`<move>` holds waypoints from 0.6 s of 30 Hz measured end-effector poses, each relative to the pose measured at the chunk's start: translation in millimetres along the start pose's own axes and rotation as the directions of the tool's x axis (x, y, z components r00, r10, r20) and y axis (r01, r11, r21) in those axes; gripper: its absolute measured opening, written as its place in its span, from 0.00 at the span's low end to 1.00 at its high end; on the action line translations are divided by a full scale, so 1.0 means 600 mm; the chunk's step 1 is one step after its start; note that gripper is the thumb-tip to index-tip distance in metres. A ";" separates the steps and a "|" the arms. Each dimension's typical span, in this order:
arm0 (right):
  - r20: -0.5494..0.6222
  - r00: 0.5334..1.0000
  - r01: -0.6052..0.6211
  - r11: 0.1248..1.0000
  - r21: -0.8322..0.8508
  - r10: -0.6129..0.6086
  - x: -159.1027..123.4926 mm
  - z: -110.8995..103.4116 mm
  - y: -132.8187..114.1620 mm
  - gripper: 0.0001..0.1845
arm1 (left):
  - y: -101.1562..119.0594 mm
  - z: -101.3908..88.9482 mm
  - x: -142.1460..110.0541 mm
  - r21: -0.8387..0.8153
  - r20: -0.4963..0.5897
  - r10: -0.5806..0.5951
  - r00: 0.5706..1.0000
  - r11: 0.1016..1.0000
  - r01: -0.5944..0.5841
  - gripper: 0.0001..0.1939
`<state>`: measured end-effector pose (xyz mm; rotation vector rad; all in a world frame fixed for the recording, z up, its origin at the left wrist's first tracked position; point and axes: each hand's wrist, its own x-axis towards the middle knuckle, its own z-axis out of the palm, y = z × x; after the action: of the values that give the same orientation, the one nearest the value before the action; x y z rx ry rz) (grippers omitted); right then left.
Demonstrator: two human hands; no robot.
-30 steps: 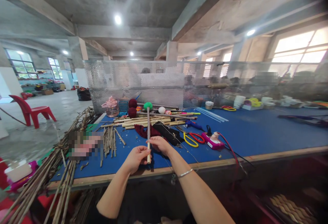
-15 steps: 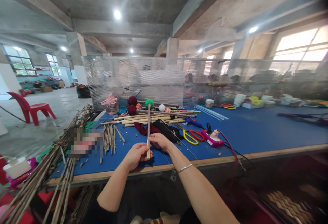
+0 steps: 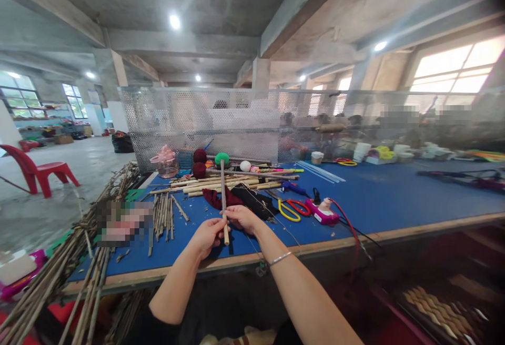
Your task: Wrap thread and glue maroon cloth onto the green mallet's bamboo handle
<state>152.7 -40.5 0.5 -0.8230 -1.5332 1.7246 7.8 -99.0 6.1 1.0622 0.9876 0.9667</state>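
A wooden stick (image 3: 223,190) points away from me above the blue table, a green fluffy ball (image 3: 221,159) at its far end. My left hand (image 3: 209,235) pinches the stick near its close end. Just beyond, my right hand (image 3: 243,219) grips it too, with fingers closed. A dark red cloth (image 3: 213,198) and a black cloth (image 3: 254,202) lie past the hands. To the right are scissors (image 3: 291,211) with yellow and red handles.
Short sticks (image 3: 163,216) and a bundle of long branches (image 3: 92,229) lie left. Longer sticks (image 3: 236,183), dark red balls (image 3: 199,156) and a white ball (image 3: 245,166) are behind. A pink power strip (image 3: 323,213) with cables sits right; a perforated metal screen (image 3: 165,119) stands at the back.
The stick and its green ball have swung slightly left against the things behind. Both hands keep hold of the stick. The whole view has shifted a little.
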 end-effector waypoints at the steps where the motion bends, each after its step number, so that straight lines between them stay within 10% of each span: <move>1: -0.011 1.000 0.001 1.000 -0.004 -0.001 0.000 0.001 -0.001 0.19 | 0.002 0.001 -0.002 -0.002 0.015 -0.006 1.000 1.000 0.006 0.23; 9: -0.085 0.995 0.046 0.998 -0.047 -0.050 0.001 0.007 -0.001 0.18 | -0.011 0.006 -0.001 0.078 -0.141 0.039 0.989 0.997 -0.028 0.22; 18: -0.020 1.000 0.010 0.999 -0.032 -0.010 0.007 -0.004 0.005 0.17 | 0.000 -0.003 -0.013 -0.132 -0.016 -0.004 1.000 0.991 0.002 0.12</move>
<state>151.7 -36.0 -2.7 -0.8446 -1.5528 1.6840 4.2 -106.0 7.2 0.9441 0.9249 1.0252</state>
